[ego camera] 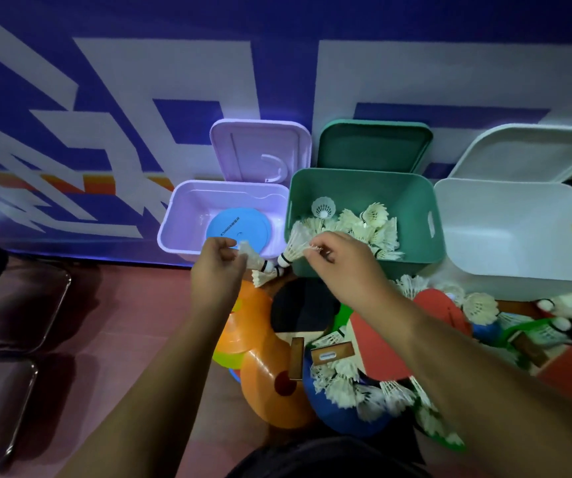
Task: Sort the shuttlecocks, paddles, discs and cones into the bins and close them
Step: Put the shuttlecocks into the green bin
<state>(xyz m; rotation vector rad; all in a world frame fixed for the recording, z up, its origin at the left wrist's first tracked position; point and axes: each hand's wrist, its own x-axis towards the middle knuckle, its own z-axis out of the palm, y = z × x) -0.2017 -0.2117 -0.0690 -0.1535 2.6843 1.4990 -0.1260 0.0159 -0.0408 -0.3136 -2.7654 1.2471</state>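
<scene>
Shuttlecocks [370, 229] fill the near part of the green bin [364, 181], a heap of white feathered ones with one netted plastic one [323, 207] standing at the back. The green bin is the middle of three that stand in a row along the far edge of the floor [133, 288], against a blue and white wall [140, 81]. Left of it is the purple bin [181, 215], which holds a light blue disc [236, 229]. Right of it is the white bin [501, 236]. Each has its lid up behind it: the purple lid [243, 146], the green lid [370, 146] and the white lid [532, 153].

Both hands are raised just in front of the purple and green bins. The left hand [214, 267] pinches the feather end of a blurred shuttlecock [253, 257] over the purple bin's near rim. The right hand [343, 260] pinches the feathers of a second shuttlecock [295, 246] at the green bin's near left corner, cork end pointing down and left. The two corks are close together; I cannot tell whether they touch.

Below the arms, on the near part of the floor, lies a mixed pile: orange cones [267, 374] at the left, a black paddle [302, 308] behind them, a red paddle [377, 339] under the right forearm, a dark blue disc [339, 412] and loose shuttlecocks [346, 384] scattered over them. More feathered ones [481, 307] lie in front of the white bin. Dark seats [12, 305] with metal frames stand along the floor's left edge.
</scene>
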